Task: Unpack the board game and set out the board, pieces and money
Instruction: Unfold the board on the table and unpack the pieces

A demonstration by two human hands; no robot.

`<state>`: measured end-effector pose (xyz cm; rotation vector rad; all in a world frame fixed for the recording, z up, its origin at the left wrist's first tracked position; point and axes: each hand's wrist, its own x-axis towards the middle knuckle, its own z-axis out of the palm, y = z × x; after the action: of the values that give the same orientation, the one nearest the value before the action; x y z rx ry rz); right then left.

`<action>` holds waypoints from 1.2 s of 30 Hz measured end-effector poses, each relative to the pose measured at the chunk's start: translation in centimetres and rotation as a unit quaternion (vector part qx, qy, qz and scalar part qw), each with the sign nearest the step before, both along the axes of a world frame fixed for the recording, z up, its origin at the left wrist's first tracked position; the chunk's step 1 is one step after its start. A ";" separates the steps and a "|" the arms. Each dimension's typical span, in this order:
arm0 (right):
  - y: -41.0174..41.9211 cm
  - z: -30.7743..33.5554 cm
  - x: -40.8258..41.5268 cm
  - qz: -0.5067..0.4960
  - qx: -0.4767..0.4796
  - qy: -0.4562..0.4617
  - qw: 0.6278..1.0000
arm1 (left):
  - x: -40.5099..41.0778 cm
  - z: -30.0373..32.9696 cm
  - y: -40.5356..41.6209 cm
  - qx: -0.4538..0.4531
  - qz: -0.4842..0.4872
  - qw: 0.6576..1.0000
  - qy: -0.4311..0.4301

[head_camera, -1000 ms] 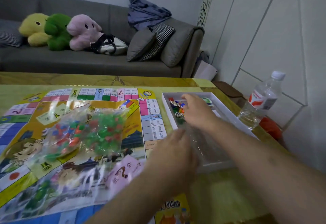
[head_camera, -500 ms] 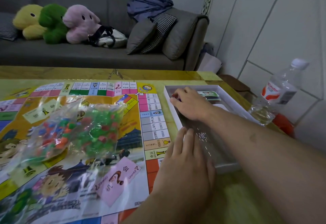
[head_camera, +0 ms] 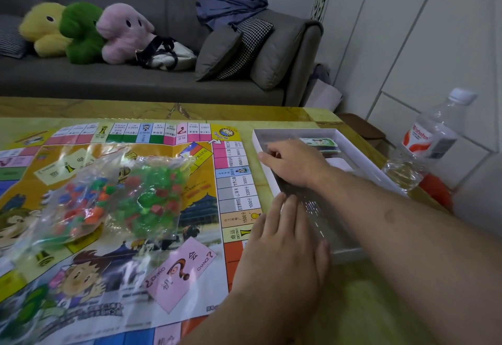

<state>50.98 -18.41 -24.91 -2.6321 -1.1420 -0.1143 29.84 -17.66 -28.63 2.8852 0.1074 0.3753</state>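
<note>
The game board (head_camera: 168, 276) lies unfolded on the left of the table. Two clear bags rest on it, one of mostly green pieces (head_camera: 152, 195) and one of mixed colours (head_camera: 81, 203). At the right stands the white box (head_camera: 293, 133), with a green stack of play money (head_camera: 319, 143) at its far end. My right hand (head_camera: 293, 165) is inside the box by its left wall, fingers curled down over small coloured pieces that it hides. My left hand (head_camera: 282, 241) lies flat with straight fingers, touching the box's near left edge.
A water bottle (head_camera: 429, 143) stands just right of the box at the table's edge. Clear plastic wrap (head_camera: 312, 208) lies in the near half of the box. A grey sofa (head_camera: 135, 78) with plush toys and cushions runs behind the table.
My right hand has slid to the box's left wall and now covers the coloured pieces. My left hand has moved forward and flattened beside the box.
</note>
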 end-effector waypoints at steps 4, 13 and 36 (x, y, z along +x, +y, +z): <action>-0.6 0.2 -0.1 0.018 0.039 -0.022 0.999 | 0.0 0.2 0.1 -0.008 -0.004 1.000 0.002; -1.0 0.2 -0.4 0.026 0.083 -0.044 0.995 | -0.2 -0.2 0.1 -0.013 -0.003 1.000 -0.014; -16.3 5.6 -16.3 -0.044 0.343 0.111 0.932 | -2.8 2.8 -0.2 -0.099 0.002 0.995 -0.003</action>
<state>34.64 -34.68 -19.35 -2.0069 -0.7290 -0.1890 27.05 -17.84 -25.87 2.6881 0.1422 0.3538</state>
